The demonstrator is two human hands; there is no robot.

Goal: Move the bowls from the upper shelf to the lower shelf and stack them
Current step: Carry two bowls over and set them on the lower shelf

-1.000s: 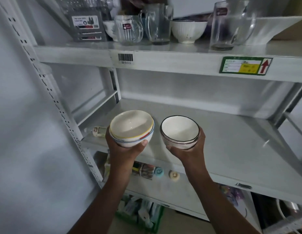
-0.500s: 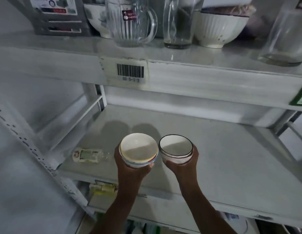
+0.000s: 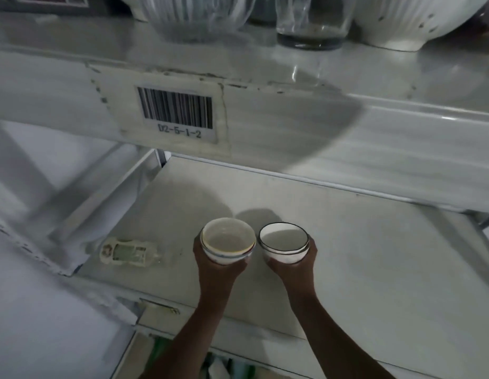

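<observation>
Left hand [image 3: 221,265]: cups the striped bowl [image 3: 228,239] from beneath.
Right hand [image 3: 291,265]: cups the dark-rimmed bowl [image 3: 284,242] likewise.
Bowls: side by side (rims nearly touching), over the lower shelf [image 3: 374,269].

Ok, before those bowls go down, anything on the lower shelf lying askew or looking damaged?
One thing: a small clear bottle with a label lies on its side on the lower shelf, left of the left hand. The barcode label on the upper shelf's front edge looks cracked and peeling. Both bowls are upright.
</observation>
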